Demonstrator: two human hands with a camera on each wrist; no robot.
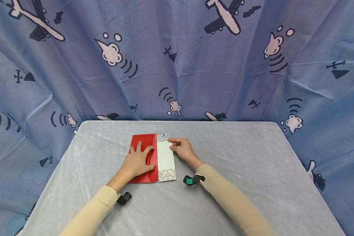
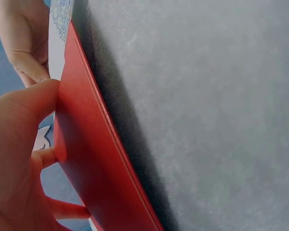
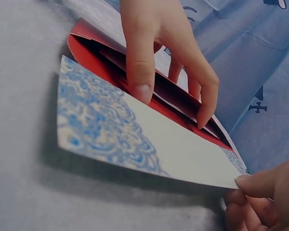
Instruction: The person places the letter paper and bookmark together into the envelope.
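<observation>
A red envelope (image 1: 142, 141) lies on the table, its mouth gaping along the right side. Spread over it, my left hand (image 1: 136, 163) rests its fingertips and thumb on the red paper. A long white card (image 1: 166, 156) with a blue lace-like pattern at both ends sits along the envelope's right edge. My right hand (image 1: 184, 149) pinches the card's right edge between thumb and fingers, near the far end. Seen from the right wrist, the card (image 3: 183, 149) is tilted, its near edge raised off the cloth, and the dark slot of the envelope (image 3: 94, 60) shows behind it.
Light grey cloth covers the table (image 1: 239, 147). Behind it hangs a blue curtain (image 1: 194, 65) printed with planes and clouds. A black wrist device (image 1: 124, 198) is on the left sleeve, and another black device (image 1: 194, 180) is on the right one.
</observation>
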